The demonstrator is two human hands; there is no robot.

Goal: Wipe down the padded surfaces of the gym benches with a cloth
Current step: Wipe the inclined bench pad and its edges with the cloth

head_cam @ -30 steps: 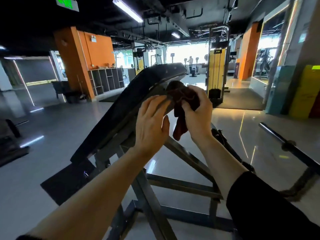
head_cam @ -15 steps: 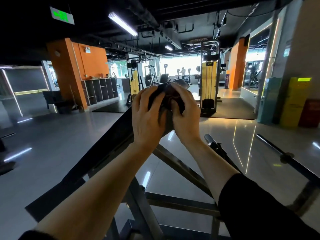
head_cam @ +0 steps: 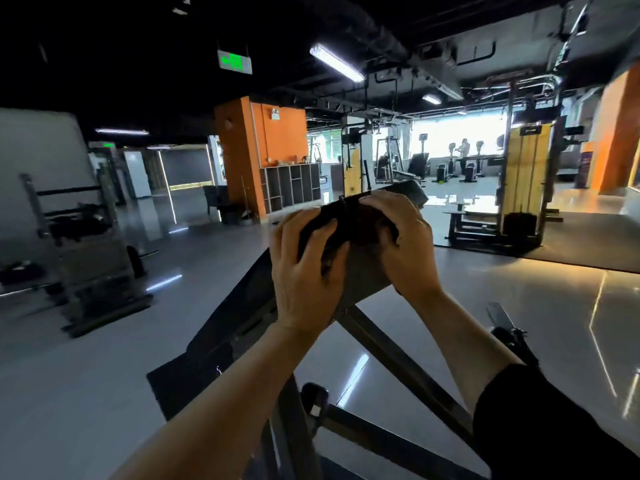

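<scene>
The inclined bench pad [head_cam: 242, 306] rises toward one o'clock on a steel frame [head_cam: 398, 355] — a dark cloth [head_cam: 360, 220] lies at its top end.
</scene>
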